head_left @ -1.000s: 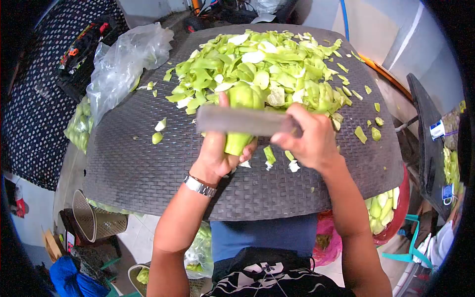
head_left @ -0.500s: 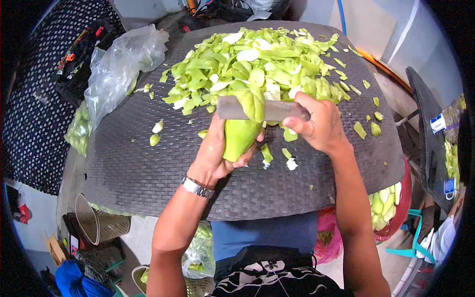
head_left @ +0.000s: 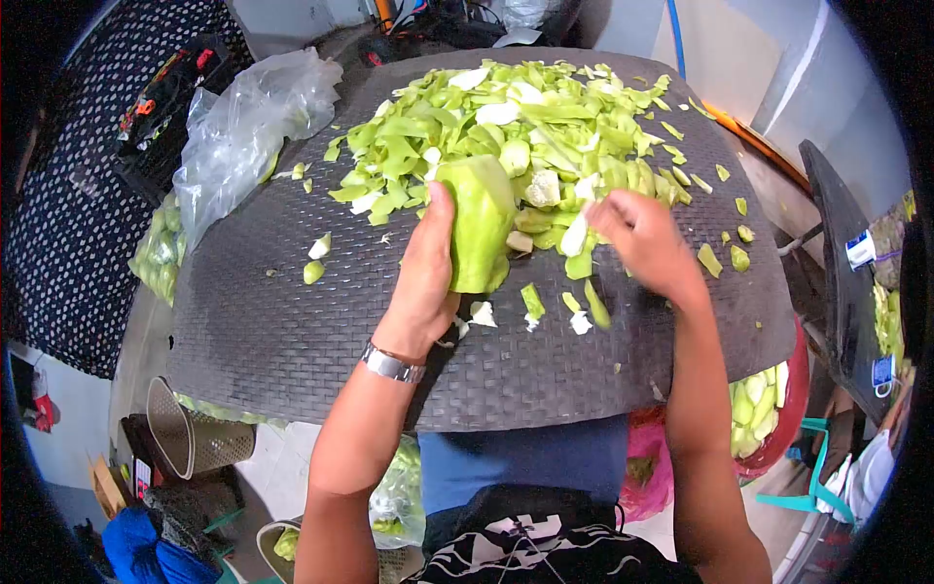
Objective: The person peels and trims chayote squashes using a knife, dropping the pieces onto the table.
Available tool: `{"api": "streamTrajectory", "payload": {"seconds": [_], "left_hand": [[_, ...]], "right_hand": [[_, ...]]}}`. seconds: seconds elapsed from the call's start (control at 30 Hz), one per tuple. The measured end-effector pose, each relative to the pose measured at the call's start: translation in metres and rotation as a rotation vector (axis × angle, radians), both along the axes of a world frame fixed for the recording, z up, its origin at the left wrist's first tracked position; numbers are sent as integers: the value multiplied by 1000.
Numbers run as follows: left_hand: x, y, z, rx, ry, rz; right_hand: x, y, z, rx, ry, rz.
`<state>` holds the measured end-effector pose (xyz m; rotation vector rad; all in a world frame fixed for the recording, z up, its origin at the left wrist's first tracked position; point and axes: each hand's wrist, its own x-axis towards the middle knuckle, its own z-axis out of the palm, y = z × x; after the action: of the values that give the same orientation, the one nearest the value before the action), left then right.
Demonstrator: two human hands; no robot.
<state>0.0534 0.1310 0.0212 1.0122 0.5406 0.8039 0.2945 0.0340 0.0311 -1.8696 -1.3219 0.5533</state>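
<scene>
My left hand (head_left: 428, 258) is wrapped round a pale green chayote (head_left: 475, 229), with the thumb along its left side and a flat cut face at its top. My right hand (head_left: 637, 238) is closed to the right of it, apart from the chayote. It grips a knife (head_left: 555, 146), whose blade shows only as a thin, smeared line over the peelings; its handle is hidden in the fingers. Behind both hands lies a broad heap of green and white peelings (head_left: 418, 141) on the dark woven tabletop (head_left: 321, 350).
A clear plastic bag (head_left: 248, 117) lies at the table's left edge, near a bag of green vegetables (head_left: 161, 253). Below right, a red basin (head_left: 793, 409) holds peeled pieces. A perforated basket (head_left: 214, 438) stands at lower left. A dark chair (head_left: 837, 224) is at right.
The knife has come away from the chayote to the right and turned, its blade no longer broadside. The chayote is more upright, and a piece of peel has dropped near the right hand.
</scene>
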Motion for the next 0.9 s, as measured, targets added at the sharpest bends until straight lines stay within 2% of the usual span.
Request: {"api": "streamTrajectory", "payload": {"seconds": [0.1,0.2,0.33,0.43,0.5,0.53,0.63,0.7,0.73,0.8,0.9], "left_hand": [[0,2,-4,-62,-179,-56],[-8,2,-2,-195,-333,-163],[-2,-4,-2,-118,-62,-173],[-7,0,0,-32,-63,-310],[-8,2,2,-311,-269,-403],[-7,2,0,-345,-221,-417],[1,-13,-2,-389,-120,-432],[1,-10,-8,-409,-221,-425],[1,-9,-8,-393,-205,-315],[2,-8,-9,-351,-177,-117],[7,-7,-12,-411,-242,47]], "right_hand": [[-36,-15,20,-51,125,195],[-52,-10,17,-33,87,167],[-40,-7,9,13,186,167],[-19,-5,4,5,308,220],[-9,-6,3,93,306,253],[-7,-4,-1,156,325,290],[-13,-3,5,198,249,307],[-23,-10,19,87,144,167],[-25,-7,13,134,77,95],[-30,-9,12,209,-154,140],[-45,-7,0,350,-410,210]]}}
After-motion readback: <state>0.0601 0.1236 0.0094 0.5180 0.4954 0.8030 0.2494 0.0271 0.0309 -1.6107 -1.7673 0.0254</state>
